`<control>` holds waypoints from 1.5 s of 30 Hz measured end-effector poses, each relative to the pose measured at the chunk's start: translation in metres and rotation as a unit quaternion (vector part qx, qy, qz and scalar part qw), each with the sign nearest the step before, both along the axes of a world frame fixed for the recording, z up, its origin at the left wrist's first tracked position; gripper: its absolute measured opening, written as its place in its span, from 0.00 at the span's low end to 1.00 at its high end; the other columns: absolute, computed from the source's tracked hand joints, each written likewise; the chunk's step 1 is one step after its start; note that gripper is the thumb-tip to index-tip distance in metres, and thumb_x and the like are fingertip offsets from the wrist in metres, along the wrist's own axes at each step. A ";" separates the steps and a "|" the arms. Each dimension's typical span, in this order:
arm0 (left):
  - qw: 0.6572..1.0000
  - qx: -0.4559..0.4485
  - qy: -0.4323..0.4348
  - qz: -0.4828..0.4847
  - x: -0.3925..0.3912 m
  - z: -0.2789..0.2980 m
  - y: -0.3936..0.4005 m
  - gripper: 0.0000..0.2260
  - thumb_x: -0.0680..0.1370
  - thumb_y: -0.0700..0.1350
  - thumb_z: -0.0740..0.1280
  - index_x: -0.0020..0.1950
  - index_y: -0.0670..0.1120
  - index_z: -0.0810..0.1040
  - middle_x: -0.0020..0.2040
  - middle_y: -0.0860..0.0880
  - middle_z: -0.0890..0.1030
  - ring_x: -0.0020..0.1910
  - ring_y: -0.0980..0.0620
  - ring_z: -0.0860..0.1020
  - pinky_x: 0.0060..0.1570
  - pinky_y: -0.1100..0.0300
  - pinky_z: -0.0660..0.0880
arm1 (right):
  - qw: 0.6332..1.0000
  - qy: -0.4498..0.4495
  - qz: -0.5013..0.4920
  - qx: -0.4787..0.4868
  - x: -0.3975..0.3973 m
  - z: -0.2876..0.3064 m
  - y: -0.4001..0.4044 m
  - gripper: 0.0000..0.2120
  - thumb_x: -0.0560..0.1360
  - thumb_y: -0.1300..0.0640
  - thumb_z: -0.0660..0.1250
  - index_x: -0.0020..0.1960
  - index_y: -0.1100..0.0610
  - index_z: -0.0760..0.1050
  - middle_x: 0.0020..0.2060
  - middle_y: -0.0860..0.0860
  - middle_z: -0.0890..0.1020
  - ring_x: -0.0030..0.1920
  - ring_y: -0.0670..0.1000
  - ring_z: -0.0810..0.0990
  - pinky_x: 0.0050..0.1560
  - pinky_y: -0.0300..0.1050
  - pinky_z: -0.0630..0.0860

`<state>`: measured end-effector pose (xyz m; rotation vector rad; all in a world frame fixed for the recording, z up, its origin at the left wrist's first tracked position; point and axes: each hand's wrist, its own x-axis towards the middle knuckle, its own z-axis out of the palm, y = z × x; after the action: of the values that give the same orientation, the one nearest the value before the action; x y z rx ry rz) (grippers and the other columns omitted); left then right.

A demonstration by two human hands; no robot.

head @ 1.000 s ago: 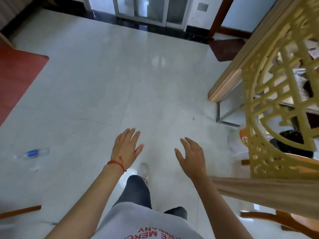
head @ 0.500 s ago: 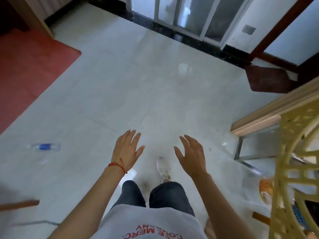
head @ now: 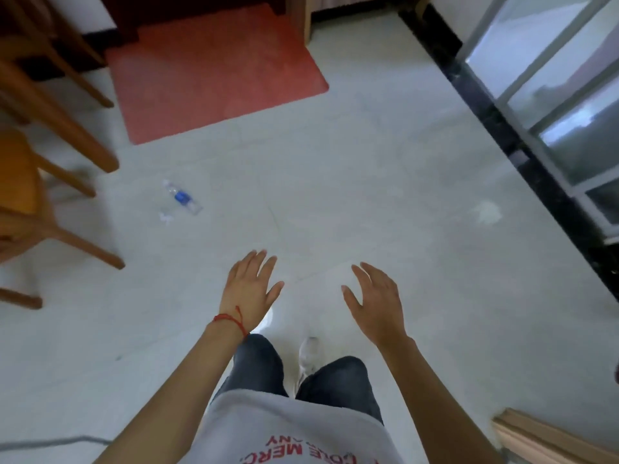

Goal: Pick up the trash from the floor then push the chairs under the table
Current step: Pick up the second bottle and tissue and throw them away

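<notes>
Both hands empty: left hand (head: 249, 291) and right hand (head: 376, 301) out in front, fingers spread, palms down, probably for balance while walking. Clear plastic bottle (head: 182, 197) with blue label, on its side on pale glossy tile, ahead and left, well apart from either hand; small white scrap (head: 164, 218) just beside it. Wooden chair (head: 31, 209) at left, not pushed in. Red mat (head: 214, 67) beyond.
</notes>
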<state>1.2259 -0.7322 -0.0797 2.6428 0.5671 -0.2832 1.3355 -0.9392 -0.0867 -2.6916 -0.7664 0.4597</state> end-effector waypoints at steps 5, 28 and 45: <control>0.996 0.015 0.015 0.081 -0.001 -0.007 0.027 0.34 0.73 0.60 0.43 0.69 0.41 0.66 0.71 0.40 0.67 0.71 0.41 0.62 0.69 0.47 0.59 | 0.997 0.020 0.072 0.007 0.031 -0.008 0.045 0.22 0.77 0.48 0.60 0.67 0.58 0.68 0.67 0.57 0.71 0.68 0.56 0.67 0.69 0.49 0.60; 0.980 -0.002 0.015 0.197 0.155 -0.006 0.323 0.40 0.75 0.64 0.35 0.63 0.37 0.73 0.63 0.35 0.74 0.63 0.35 0.72 0.61 0.41 0.69 | 0.982 0.034 0.187 -0.008 0.219 -0.007 0.373 0.24 0.78 0.45 0.56 0.70 0.54 0.63 0.71 0.53 0.66 0.71 0.51 0.62 0.70 0.44 0.54; 0.907 -0.020 0.040 0.419 0.248 -0.010 0.476 0.36 0.78 0.60 0.38 0.58 0.37 0.77 0.58 0.35 0.79 0.57 0.34 0.77 0.53 0.38 0.74 | 0.898 0.028 0.437 -0.042 0.365 -0.015 0.648 0.24 0.78 0.45 0.55 0.71 0.54 0.61 0.72 0.53 0.63 0.71 0.52 0.61 0.71 0.45 0.53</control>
<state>1.4743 -0.2559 -0.0896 2.0974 1.6099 -0.1257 1.7002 -0.2909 -0.1014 -2.2365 -1.9635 0.7608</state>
